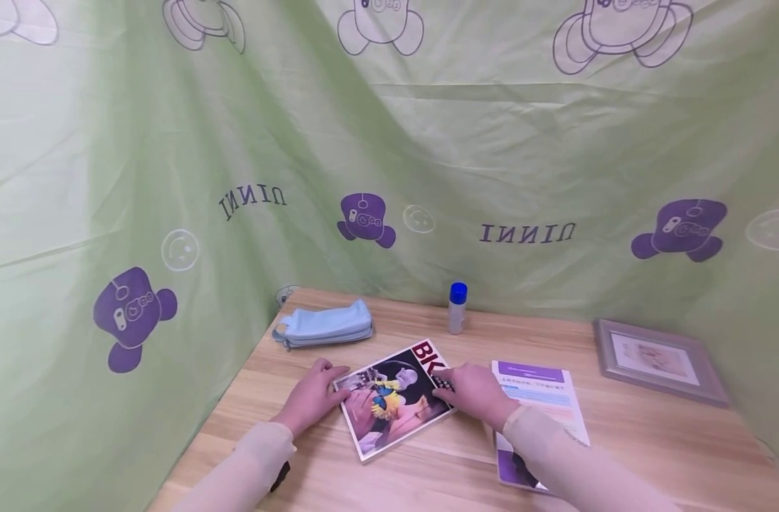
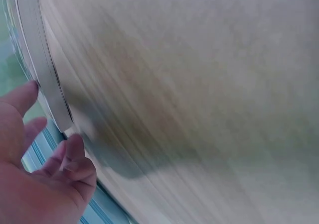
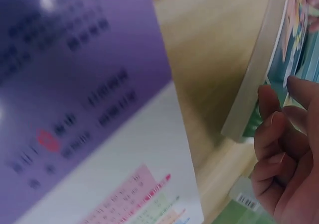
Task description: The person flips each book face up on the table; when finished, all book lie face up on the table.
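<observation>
A book (image 1: 386, 402) with a glossy picture cover and red letters lies at an angle over the wooden table, its page block (image 2: 45, 59) facing the left wrist camera. My left hand (image 1: 314, 395) holds it at the left edge, thumb on the cover and other fingers bent by the corner. At the opposite edge my right hand (image 1: 475, 392) grips it, thumb over the cover. In the right wrist view the curled fingers (image 3: 271, 139) are at the book's corner. Beneath my right forearm is a purple and white booklet (image 1: 543, 398), partly hidden by the sleeve.
A light blue pencil case (image 1: 325, 324) lies at the back left of the table (image 1: 645, 455). Behind the book stands a glue stick (image 1: 456, 309) with a blue cap. A grey picture frame (image 1: 658, 361) lies at the far right. Green printed cloth (image 1: 428, 142) hangs around the table.
</observation>
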A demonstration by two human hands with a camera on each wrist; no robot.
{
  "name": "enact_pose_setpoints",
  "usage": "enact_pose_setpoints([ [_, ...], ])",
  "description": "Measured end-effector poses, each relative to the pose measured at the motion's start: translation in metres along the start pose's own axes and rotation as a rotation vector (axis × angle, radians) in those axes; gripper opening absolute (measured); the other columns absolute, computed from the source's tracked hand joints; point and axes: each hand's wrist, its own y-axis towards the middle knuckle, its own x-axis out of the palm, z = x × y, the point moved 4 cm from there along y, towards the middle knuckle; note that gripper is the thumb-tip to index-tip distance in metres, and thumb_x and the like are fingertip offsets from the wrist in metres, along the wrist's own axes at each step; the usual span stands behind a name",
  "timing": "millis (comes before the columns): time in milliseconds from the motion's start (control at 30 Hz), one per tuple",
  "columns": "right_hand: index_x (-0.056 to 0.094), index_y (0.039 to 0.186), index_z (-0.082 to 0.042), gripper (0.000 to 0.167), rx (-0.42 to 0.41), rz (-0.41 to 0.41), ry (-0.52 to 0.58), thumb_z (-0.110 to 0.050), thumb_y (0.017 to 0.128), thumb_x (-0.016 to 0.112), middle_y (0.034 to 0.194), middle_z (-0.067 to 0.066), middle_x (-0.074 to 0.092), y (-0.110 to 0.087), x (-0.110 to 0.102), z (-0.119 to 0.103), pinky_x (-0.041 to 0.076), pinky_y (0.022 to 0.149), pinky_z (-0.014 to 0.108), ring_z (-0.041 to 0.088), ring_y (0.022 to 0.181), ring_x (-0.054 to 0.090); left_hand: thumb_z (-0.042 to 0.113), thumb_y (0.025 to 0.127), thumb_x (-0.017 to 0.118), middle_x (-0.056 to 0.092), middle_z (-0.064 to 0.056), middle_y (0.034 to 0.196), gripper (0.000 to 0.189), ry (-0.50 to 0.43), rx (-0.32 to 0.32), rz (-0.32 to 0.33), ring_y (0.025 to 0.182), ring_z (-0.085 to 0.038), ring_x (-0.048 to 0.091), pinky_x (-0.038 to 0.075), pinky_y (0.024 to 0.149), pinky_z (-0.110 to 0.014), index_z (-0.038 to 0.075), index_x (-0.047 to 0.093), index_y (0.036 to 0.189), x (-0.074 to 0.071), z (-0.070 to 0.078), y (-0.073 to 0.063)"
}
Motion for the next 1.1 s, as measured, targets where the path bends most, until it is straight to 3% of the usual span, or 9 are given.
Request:
enact_pose_setpoints([
  [133,0.078,0.124,-0.014,0.037,0.003,-0.03,0.02,-0.033,0.093,0.08,0.099,0.014,0.078,-0.005,0.004,-0.005,0.056,0.064,0.046,0.034,0.079,0.073,0.025,0.092,0.081,0.059,-0.009,0.113,0.044,0.005,0.032,-0.024,0.092,-0.02,0.059,0.055,0.086,-0.047,0.01,0.072,0.133,0.002,-0.002,0.005],
  [333,0.078,0.122,-0.012,0.038,0.022,-0.019,0.002,-0.035,0.092,0.08,0.094,0.014,0.077,-0.006,0.008,-0.008,0.056,0.063,0.047,0.033,0.077,0.072,0.021,0.094,0.079,0.06,-0.005,0.106,0.04,-0.004,0.06,-0.047,0.091,-0.02,0.059,0.054,0.084,-0.045,0.01,0.073,0.133,0.003,-0.001,0.006],
  [633,0.08,0.117,-0.012,0.039,0.152,0.008,-0.067,-0.039,0.089,0.083,0.083,0.015,0.075,-0.006,0.008,0.0,0.054,0.054,0.045,0.03,0.066,0.068,0.017,0.095,0.077,0.057,0.0,0.102,0.039,0.001,0.058,-0.063,0.089,-0.015,0.056,0.053,0.082,-0.041,0.013,0.073,0.134,0.006,0.001,0.008],
  [900,0.08,0.119,-0.013,0.041,0.152,0.0,-0.049,-0.039,0.088,0.085,0.1,0.012,0.078,-0.011,0.006,0.01,0.055,0.059,0.042,0.027,0.078,0.073,0.018,0.097,0.076,0.055,-0.001,0.1,0.038,0.004,0.05,-0.068,0.084,-0.013,0.053,0.051,0.076,-0.036,0.013,0.072,0.134,0.007,0.003,0.008],
  [1100,0.081,0.118,-0.012,0.04,0.124,0.011,-0.015,-0.038,0.088,0.085,0.104,0.013,0.078,-0.014,0.004,0.012,0.056,0.061,0.042,0.027,0.079,0.073,0.016,0.097,0.075,0.054,-0.001,0.099,0.037,-0.003,0.05,-0.055,0.082,-0.013,0.051,0.05,0.074,-0.035,0.012,0.073,0.134,0.007,0.003,0.007],
])
